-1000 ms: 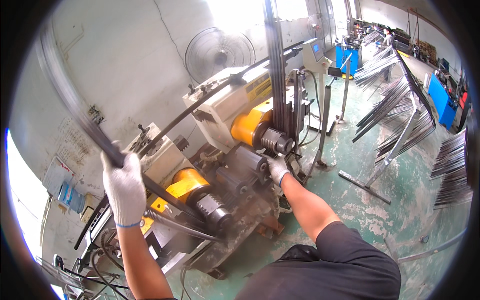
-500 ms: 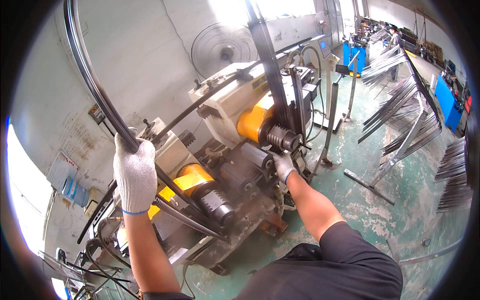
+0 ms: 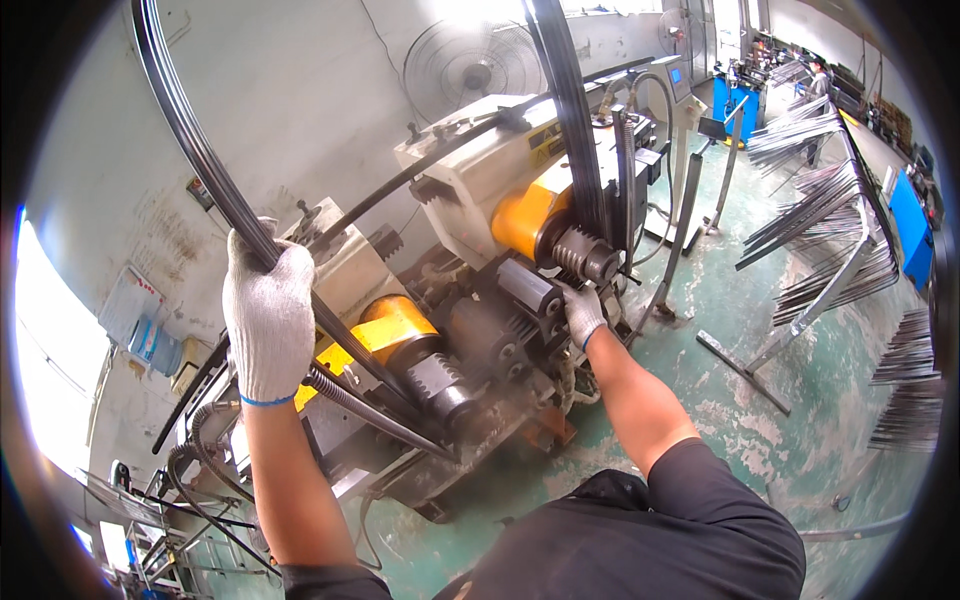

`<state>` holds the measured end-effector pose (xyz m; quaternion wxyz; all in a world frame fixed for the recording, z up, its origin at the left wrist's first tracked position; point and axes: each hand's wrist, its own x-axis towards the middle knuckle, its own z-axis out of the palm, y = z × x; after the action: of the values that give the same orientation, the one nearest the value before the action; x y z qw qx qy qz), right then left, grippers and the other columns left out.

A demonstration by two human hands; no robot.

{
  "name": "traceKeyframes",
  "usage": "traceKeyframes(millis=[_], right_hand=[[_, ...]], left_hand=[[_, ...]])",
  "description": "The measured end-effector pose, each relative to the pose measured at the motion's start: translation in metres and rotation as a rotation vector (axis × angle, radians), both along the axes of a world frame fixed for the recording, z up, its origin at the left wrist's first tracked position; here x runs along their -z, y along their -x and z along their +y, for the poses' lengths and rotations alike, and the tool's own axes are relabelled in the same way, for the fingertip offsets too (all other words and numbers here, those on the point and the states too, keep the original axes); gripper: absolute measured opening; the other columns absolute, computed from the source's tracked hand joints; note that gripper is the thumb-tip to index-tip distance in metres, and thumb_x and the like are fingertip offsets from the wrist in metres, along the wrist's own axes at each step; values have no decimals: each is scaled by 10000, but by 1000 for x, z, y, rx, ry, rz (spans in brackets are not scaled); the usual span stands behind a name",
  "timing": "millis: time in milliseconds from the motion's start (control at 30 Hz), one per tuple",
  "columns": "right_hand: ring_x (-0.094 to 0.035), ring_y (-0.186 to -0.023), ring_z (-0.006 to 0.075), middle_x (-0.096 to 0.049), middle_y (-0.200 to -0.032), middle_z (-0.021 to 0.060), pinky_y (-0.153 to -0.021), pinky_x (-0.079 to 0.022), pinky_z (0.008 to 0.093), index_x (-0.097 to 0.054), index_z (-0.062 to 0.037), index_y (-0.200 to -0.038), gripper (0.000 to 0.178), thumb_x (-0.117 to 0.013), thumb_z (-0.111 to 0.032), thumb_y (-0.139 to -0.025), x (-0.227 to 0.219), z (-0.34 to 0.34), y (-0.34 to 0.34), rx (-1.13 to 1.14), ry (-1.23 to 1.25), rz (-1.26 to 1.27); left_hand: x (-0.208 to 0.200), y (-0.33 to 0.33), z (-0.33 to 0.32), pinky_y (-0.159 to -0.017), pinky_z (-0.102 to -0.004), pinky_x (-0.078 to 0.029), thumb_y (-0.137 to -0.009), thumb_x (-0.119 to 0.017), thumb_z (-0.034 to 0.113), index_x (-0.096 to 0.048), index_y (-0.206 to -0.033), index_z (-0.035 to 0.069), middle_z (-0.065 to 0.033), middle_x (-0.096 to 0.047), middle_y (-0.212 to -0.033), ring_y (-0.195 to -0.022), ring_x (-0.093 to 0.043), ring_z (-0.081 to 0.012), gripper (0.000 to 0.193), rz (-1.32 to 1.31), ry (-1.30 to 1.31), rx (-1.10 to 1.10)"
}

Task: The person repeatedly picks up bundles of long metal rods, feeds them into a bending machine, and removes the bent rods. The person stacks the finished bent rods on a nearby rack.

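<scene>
My left hand, in a white knitted glove with a blue cuff edge, is wrapped round a bundle of long dark metal rods. The bundle rises to the upper left and runs down past the left grooved roller of a bending machine. My right hand, gloved alike, reaches to a dark steel block just below the right grooved roller. Its fingertips are hidden behind the block, so its grip does not show. A second bundle of dark rods stands up steeply behind that roller.
Yellow housings and hoses belong to the machine. A large fan stands by the wall. To the right, a metal rack carries many bent rods; a person is far off behind it.
The whole view has swung slightly, shifting the machine and rack to the right in the picture. Both hands keep about the same places at the bundle and the block.
</scene>
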<state>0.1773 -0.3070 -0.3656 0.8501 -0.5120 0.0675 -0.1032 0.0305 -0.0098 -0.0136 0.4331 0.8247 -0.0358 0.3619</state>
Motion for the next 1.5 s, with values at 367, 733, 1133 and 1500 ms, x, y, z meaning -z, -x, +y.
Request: traceKeyframes(millis=[367, 733, 1133, 1500], right_hand=[[-731, -888, 199, -744, -1066, 86, -744, -589, 348, -688, -1, -1250, 361, -707, -216, -961, 6, -2, -5, 9, -30, 20], [-662, -990, 212, -722, -1119, 125, -899, -529, 373, -666, 35, -1215, 420, -776, -222, -902, 35, -9, -26, 17, 105, -24], [-674, -884, 139, -737, -1027, 43, -804, -532, 320, -743, 29, -1140, 239, -661, -93, -952, 43, -15, -6, -159, 42, 49], [-664, -891, 132, -743, -1007, 35, -807, -527, 311, -732, 34, -1140, 233, -633, -82, -964, 49, -15, -7, -190, -3, 102]], left_hand=[[2, -2, 2, -713, -275, -496, -953, -657, 103, -587, -1237, 7, -31, -634, -880, -789, -603, -116, 308, -8, -22, -20], [-12, -1, 8, -695, -267, -533, -969, -710, 120, -616, -1201, -13, -48, -662, -897, -769, -670, -133, 283, 27, 123, 55], [-19, 13, 8, -733, -307, -604, -1003, -638, 78, -620, -1245, -37, -121, -728, -925, -826, -733, -200, 268, 43, 153, -58], [-18, 25, 9, -772, -358, -626, -1005, -618, 91, -574, -1303, -33, -132, -718, -960, -863, -727, -233, 326, 186, 79, -67]])
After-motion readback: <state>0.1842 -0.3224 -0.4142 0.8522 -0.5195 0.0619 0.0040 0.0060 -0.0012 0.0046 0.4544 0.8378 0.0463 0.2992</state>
